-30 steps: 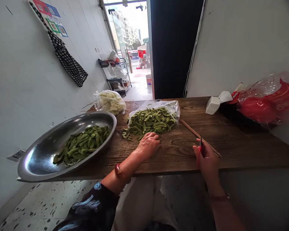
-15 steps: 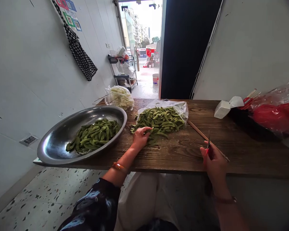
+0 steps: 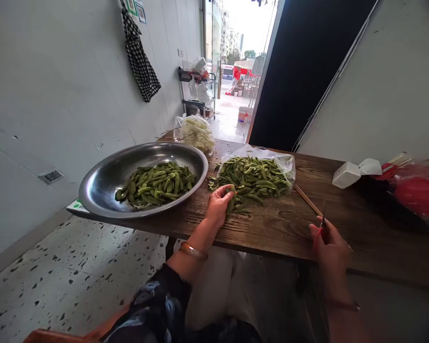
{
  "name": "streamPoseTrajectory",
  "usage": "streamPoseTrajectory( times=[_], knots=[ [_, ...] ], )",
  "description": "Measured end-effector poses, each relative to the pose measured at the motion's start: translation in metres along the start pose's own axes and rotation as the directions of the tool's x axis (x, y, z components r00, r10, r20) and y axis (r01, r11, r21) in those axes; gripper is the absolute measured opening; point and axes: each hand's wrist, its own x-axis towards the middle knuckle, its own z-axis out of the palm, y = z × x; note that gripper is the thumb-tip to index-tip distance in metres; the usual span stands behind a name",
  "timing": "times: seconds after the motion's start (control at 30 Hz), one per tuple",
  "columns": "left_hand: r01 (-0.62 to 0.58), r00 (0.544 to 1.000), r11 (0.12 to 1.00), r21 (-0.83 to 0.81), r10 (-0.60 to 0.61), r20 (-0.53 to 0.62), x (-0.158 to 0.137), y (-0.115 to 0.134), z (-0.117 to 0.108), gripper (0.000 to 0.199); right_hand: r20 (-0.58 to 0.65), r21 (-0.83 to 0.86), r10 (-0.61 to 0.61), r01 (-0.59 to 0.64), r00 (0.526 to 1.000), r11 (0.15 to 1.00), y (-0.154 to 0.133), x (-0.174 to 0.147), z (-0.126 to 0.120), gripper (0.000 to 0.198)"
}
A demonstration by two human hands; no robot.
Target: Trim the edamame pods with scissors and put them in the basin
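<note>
My left hand (image 3: 219,206) pinches a green edamame pod (image 3: 231,199) at the near edge of a pile of edamame pods (image 3: 259,175). That pile spills out of a clear plastic bag (image 3: 288,164) lying on the wooden table. To the left of the hand, a wide steel bowl (image 3: 93,186) holds another heap of edamame pods (image 3: 160,183). My right hand (image 3: 331,240), over the table's front edge, is closed around red-handled scissors (image 3: 321,227) with the blades pointing up. Most of the handles are hidden by the fingers.
Behind the bowl sits a bag of pale vegetables (image 3: 196,134) beside thin skewers. Wooden sticks (image 3: 307,199) lie near my right hand. A white block-like item (image 3: 346,175) and a red plastic-wrapped bundle (image 3: 420,190) stand at the right. The bowl overhangs the table's front edge.
My left hand has drawn slightly back from the pile with a pod between its fingers. The view has turned, so everything sits further right. My right hand still holds the scissors.
</note>
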Motion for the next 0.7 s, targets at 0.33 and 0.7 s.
streamPoseTrajectory(
  times=[0.33, 0.7],
  knots=[
    [0.141, 0.982, 0.962, -0.233, -0.105, 0.158, -0.001, 0.005, -0.021, 0.026, 0.125, -0.03, -0.056, 0.06, 0.991, 0.998, -0.01, -0.007, 0.021, 0.064],
    [0.156, 0.893, 0.984, 0.088, -0.179, 0.413, -0.031, 0.007, -0.005, 0.037, 0.382, 0.088, -0.284, 0.271, 0.879, 0.959, -0.055, -0.044, 0.056, 0.05]
  ],
)
